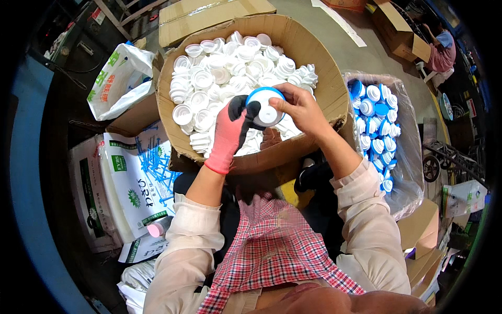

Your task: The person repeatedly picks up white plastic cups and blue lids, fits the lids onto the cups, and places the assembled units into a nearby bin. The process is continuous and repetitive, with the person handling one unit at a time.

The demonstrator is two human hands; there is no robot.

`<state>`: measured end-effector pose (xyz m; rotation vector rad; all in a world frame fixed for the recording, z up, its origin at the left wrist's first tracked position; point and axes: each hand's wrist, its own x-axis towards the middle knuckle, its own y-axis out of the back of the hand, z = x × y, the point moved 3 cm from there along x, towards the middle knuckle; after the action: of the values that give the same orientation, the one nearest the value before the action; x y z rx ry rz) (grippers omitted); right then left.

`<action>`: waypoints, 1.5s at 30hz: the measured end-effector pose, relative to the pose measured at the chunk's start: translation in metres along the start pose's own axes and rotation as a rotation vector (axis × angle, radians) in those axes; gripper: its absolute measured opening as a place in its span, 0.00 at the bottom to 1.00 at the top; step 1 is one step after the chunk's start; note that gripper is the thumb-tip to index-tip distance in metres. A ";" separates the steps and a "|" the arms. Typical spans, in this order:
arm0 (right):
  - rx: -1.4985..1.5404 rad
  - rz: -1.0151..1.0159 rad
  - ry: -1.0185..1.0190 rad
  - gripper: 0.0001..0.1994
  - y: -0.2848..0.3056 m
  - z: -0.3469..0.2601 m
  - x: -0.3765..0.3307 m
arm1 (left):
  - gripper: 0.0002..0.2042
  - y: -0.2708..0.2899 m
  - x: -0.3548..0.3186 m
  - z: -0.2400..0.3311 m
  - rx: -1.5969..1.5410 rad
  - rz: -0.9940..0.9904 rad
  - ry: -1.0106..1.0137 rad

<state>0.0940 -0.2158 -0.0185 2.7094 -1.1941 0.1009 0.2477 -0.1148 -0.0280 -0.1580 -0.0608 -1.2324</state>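
Note:
Between my two hands, above the near part of a big open carton, is a round white plastic cap with a blue rim [267, 112]. My left hand [230, 131], in a pink glove with black fingers, grips its left edge with the thumb on the face. My bare right hand [306, 112] holds the opposite side, thumb pressed on the white face and fingers behind the rim. Below and beyond them, many loose white ribbed plastic caps [201, 78] fill the carton [306, 42]. What my fingers do behind the cap is hidden.
A plastic-lined carton [410, 180] at right holds blue-and-white caps [374, 133]. At left stand a white bag [107, 104] and printed sacks [123, 188] bearing thin blue plastic pieces [157, 162]. A pink-capped bottle [157, 228] lies near them. Another person [443, 55] sits far right.

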 end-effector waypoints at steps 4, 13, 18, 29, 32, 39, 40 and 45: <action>0.391 -0.008 -0.269 0.19 0.013 0.001 0.004 | 0.20 -0.001 0.007 -0.006 -0.222 -0.036 0.243; 0.081 0.108 -0.145 0.27 0.076 0.007 -0.076 | 0.24 -0.006 0.011 -0.042 -0.103 -0.338 0.197; -0.142 0.664 -0.412 0.27 0.237 0.020 -0.268 | 0.22 -0.011 0.011 -0.061 0.259 -0.403 0.237; -0.777 -0.354 -1.053 0.39 0.252 0.241 -0.403 | 0.18 -0.044 -0.015 -0.100 1.020 -0.510 0.026; -0.793 -0.611 -1.012 0.37 0.230 0.293 -0.424 | 0.19 -0.037 -0.015 -0.109 1.114 -0.498 -0.038; -0.669 -0.603 -0.950 0.18 0.200 0.321 -0.443 | 0.19 -0.041 -0.014 -0.115 1.248 -0.474 -0.091; -0.613 -0.614 -0.952 0.17 0.199 0.326 -0.447 | 0.19 -0.042 -0.013 -0.117 1.235 -0.483 -0.085; -0.842 -0.563 -1.219 0.17 0.225 0.251 -0.395 | 0.19 -0.033 -0.019 -0.115 1.282 -0.457 -0.104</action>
<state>-0.3413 -0.1263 -0.2875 2.0338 -0.3178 -1.8193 0.2062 -0.1255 -0.1413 0.9514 -0.9908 -1.4173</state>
